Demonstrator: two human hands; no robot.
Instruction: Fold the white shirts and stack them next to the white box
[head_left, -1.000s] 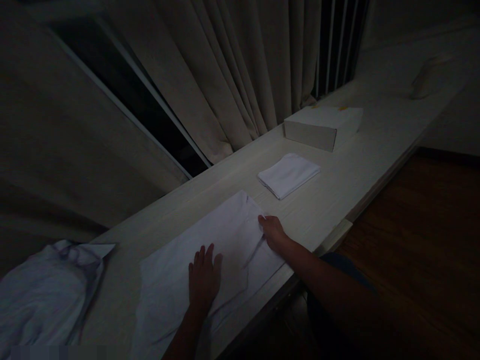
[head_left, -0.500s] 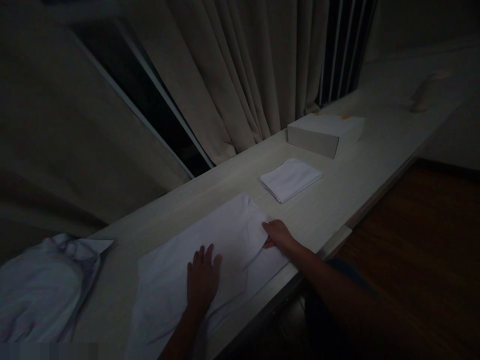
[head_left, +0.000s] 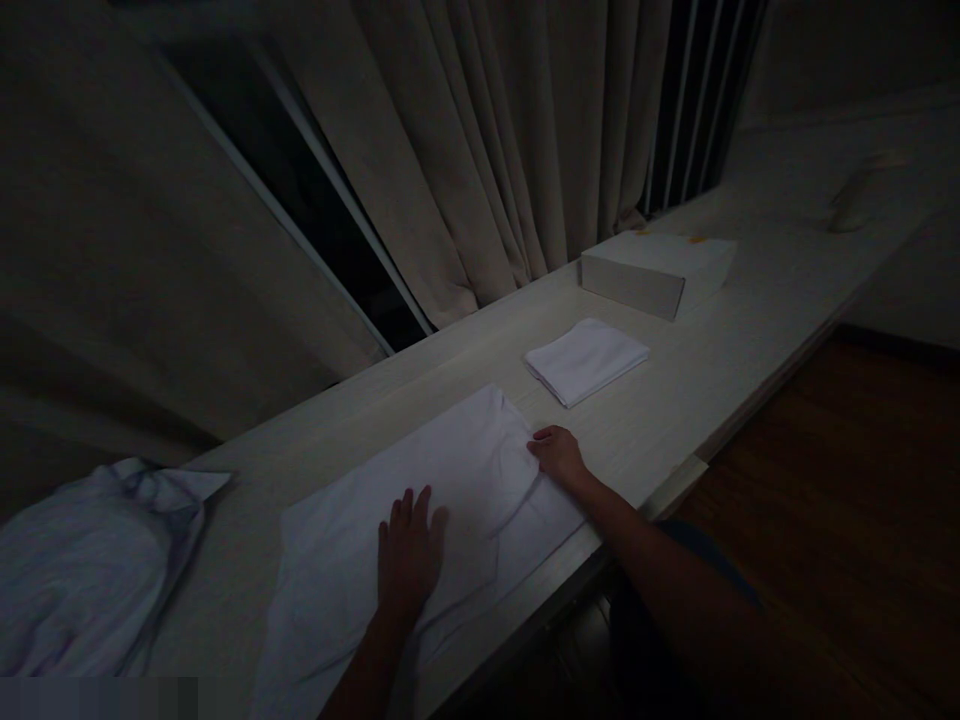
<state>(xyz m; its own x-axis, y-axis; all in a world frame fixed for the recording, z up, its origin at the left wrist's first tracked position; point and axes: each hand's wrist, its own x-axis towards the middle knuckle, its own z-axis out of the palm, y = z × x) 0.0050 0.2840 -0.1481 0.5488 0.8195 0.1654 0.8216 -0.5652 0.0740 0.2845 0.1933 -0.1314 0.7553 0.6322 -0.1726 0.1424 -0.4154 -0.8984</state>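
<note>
Bare counter (head_left: 675, 400) beyond folded cloth (head_left: 586, 359), box (head_left: 657, 272) farther back.

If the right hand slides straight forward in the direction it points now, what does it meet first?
Probably the folded white cloth: the right hand points up the counter toward it. Depth is unclear.

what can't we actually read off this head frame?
- Right hand: fingers curl at the edge of the white cloth; whether they pinch it is lost in the dim light.
- Left hand: lies flat on the cloth and hides the fabric under it.
- Crumpled cloth: cut off by the left edge.
- Object at the far end of the counter: too dark and small to identify.
- Box: contents hidden, yellow marks unreadable.
</note>
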